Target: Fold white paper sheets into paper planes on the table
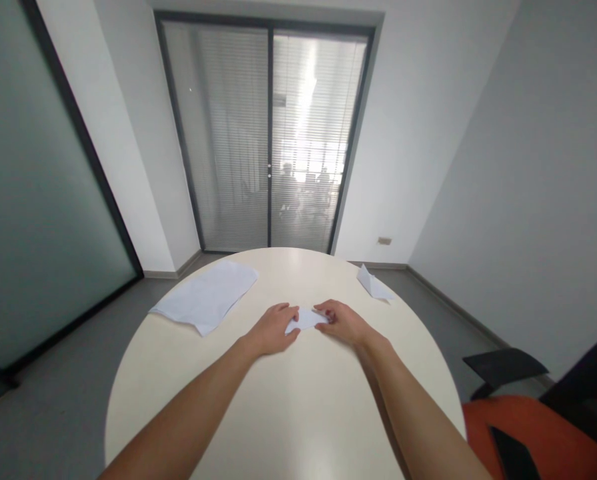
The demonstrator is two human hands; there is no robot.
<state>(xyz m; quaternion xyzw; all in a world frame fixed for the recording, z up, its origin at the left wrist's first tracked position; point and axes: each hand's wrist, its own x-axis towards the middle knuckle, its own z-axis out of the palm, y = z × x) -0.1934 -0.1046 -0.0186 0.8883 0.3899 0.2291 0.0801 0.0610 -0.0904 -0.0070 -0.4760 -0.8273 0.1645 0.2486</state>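
The small paper (306, 319), held at its 2 ends by the left hand (273, 329) and the right hand (347, 323), should be pressed evenly and with care against the counter (298, 407).

Small piece of paper (307, 319), plain white with a faint bluish cast, no marks visible. Longer than deep, long way running side to side, edges slanted rather than square. Looks folded; layers and crease lines too small to make out. Low and near flat at the tabletop (298, 413), whether fully touching unclear. Sits about midway between the round table's left and right edges, well in from the far edge. Left end under left hand (277, 328), right end pinched by right hand (342, 323); middle exposed, full outline hidden.
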